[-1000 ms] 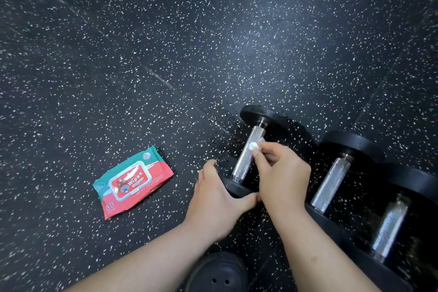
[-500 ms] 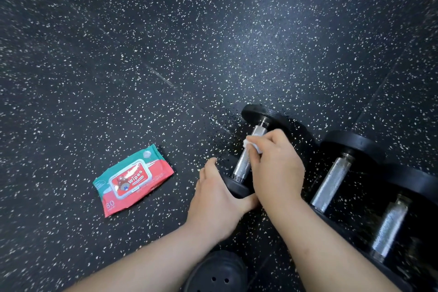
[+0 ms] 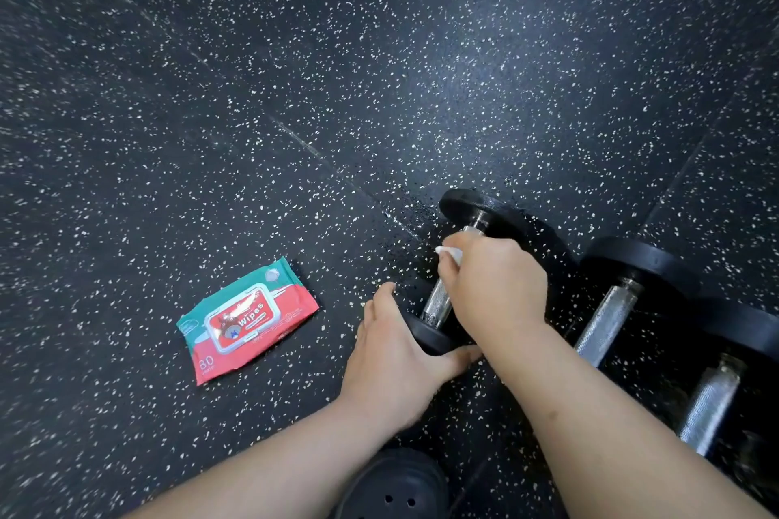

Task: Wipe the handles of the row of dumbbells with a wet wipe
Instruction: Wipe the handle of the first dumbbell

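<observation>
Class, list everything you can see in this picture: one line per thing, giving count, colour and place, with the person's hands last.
floor: one, black with white specks, fills the view
dumbbells: three, black heads and silver handles, in a row on the floor at right
wipes pack: one, red and teal, flat on the floor left of the dumbbells
wipe: one, white, against the leftmost dumbbell's handle
shoe: one, black with holes, bottom edge
left hand: one, braced against the leftmost dumbbell's near head
right hand: one, over that handle, pinching the wipe
</observation>
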Tool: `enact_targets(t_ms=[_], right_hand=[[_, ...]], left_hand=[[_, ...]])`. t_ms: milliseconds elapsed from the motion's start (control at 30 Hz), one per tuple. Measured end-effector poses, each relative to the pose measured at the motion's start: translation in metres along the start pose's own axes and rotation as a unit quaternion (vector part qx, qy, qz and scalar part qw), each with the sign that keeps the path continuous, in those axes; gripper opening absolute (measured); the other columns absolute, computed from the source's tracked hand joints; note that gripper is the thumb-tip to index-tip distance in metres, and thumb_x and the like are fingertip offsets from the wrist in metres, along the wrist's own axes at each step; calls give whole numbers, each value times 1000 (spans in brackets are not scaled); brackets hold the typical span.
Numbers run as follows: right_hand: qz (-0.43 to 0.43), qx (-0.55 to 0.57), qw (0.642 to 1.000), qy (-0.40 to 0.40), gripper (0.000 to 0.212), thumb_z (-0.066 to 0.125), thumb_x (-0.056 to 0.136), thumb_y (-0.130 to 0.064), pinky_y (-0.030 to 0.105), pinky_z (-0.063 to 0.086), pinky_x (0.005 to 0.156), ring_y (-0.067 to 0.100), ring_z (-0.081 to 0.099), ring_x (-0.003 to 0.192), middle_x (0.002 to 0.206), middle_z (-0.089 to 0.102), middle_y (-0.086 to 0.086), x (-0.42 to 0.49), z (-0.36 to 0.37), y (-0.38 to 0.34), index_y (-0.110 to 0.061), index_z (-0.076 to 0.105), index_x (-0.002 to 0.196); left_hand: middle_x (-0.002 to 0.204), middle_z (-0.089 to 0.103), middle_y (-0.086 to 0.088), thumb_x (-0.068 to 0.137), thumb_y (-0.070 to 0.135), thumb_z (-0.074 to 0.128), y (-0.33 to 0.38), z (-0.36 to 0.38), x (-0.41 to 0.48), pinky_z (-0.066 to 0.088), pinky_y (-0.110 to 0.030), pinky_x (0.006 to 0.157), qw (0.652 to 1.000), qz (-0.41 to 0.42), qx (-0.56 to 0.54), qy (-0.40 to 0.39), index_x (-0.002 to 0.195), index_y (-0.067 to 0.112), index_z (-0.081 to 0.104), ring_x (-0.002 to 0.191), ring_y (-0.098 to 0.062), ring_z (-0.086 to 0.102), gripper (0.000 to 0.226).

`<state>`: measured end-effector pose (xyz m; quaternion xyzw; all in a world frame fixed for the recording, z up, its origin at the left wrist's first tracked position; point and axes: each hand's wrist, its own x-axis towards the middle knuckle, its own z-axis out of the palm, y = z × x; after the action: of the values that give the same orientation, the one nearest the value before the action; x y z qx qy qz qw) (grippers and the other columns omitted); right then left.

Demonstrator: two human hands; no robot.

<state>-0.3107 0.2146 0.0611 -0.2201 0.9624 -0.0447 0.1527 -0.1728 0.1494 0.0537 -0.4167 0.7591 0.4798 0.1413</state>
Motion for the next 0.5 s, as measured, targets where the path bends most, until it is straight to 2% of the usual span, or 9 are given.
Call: enact_targets(t_ms=[167, 367, 500], right_hand=[[-9, 31, 999, -32, 24, 55, 101, -51, 32, 47, 66, 28, 69, 85, 88, 72, -2, -16, 5, 0, -40, 74, 110], [18, 70, 996, 61, 25, 54, 104, -54, 31, 34, 60, 24, 65, 80, 90, 69, -7, -14, 13, 6, -40, 74, 105], [1, 116, 989, 97, 14, 66, 98, -48, 30, 40, 58, 24, 68, 75, 90, 70, -8, -28, 22, 4, -40, 77, 102]], left_hand=[[163, 29, 13, 49, 79, 83, 0, 0, 0, 43, -42, 115, 1000, 1, 4, -2, 161, 36, 8, 147, -14, 39, 142], [158, 35, 13, 47, 82, 82, -1, 0, 1, 46, -43, 112, 1000, 1, 1, -4, 158, 41, 10, 142, -14, 44, 138], [159, 35, 13, 47, 80, 83, -1, 0, 2, 43, -42, 115, 1000, 1, 5, -2, 160, 36, 11, 145, -15, 41, 141]])
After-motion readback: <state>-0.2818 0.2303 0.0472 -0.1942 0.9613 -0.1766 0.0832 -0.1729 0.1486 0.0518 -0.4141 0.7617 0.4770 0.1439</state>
